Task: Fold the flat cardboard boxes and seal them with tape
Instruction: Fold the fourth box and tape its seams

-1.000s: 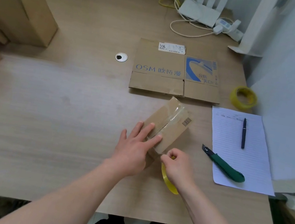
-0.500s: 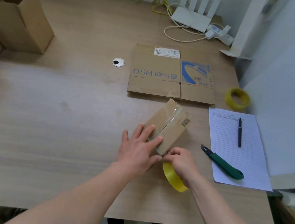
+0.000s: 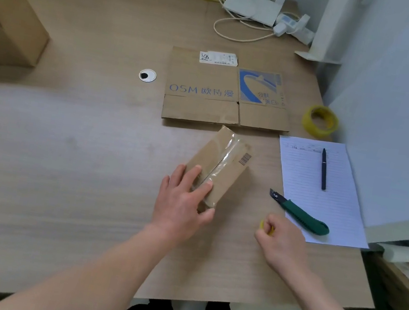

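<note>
A small folded cardboard box (image 3: 226, 164) lies at the middle of the table, with clear tape along its top seam. My left hand (image 3: 182, 203) rests flat on its near end, fingers straight on the taped top. To the right, apart from the box, my right hand (image 3: 279, 243) grips a yellow tape roll (image 3: 265, 227), mostly hidden in my curled fingers. A flat printed cardboard box (image 3: 224, 95) lies just behind the small box.
A green utility knife (image 3: 301, 214) lies on the edge of a lined paper sheet (image 3: 301, 185) with a pen (image 3: 324, 169). A second yellow tape roll (image 3: 320, 120) sits by the right wall. An open cardboard box (image 3: 11, 22) stands far left. Cables and a router (image 3: 251, 6) lie at the back.
My right hand has pulled the yellow tape roll away from the box's near end, to the right. My left hand stays pressed on the box.
</note>
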A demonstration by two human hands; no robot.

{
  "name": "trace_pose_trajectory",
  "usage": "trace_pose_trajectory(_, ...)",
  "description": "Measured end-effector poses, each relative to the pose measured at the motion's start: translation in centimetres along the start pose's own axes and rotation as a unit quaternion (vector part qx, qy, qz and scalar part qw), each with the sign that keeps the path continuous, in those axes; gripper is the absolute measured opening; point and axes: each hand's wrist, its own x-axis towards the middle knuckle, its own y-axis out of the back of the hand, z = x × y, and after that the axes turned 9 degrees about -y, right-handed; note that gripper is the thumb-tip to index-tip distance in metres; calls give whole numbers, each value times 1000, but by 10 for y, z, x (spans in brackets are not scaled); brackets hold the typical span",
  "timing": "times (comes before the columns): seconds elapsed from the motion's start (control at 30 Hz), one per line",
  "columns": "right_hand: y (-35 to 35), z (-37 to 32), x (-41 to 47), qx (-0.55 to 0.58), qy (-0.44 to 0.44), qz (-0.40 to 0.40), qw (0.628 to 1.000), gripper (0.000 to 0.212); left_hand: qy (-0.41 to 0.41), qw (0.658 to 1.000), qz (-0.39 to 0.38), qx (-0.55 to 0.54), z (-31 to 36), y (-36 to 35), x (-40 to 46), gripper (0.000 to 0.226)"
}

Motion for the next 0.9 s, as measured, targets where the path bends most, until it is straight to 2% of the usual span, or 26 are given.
trace_pose_trajectory(0.13,-1,6,-14,-65,122,12,990,35,6,1000,10,-17,2,-1,0,52)
trace_pose_trajectory(0.23,-5,17,-23,-130,178,29,975,28,6,999,-2,-40,-1,1,0,53)
trace_pose_trajectory(0.3,-11,27,-26,-202,175,11,964,22,-13,999,-18,-39,-8,6,2,57)
trace_pose_trajectory(0.37,-14,32,-28,-241,135,-21,961,21,-32,999,-28,-33,-13,11,5,58)
trace_pose_trajectory(0.5,-19,22,-32,-300,130,16,945,31,-56,998,-24,-34,-18,15,2,51)
trace_pose_trajectory(0.57,-13,6,-28,-269,92,84,955,38,-61,997,-20,-42,-19,14,0,50)
trace_pose_trajectory(0.63,-11,-17,-27,-141,106,136,975,41,-65,997,-8,-49,-20,13,0,50)
trace_pose_trajectory(0.7,-17,-41,-27,-52,160,96,981,38,-72,996,8,-56,-20,12,-1,50)
trace_pose_trajectory(0.8,-29,-63,-20,-14,219,14,975,26,-86,994,21,-70,-20,12,-1,44)
trace_pose_trajectory(0.9,-40,-61,-11,-7,282,41,959,18,-84,992,13,-92,-26,11,-3,39)
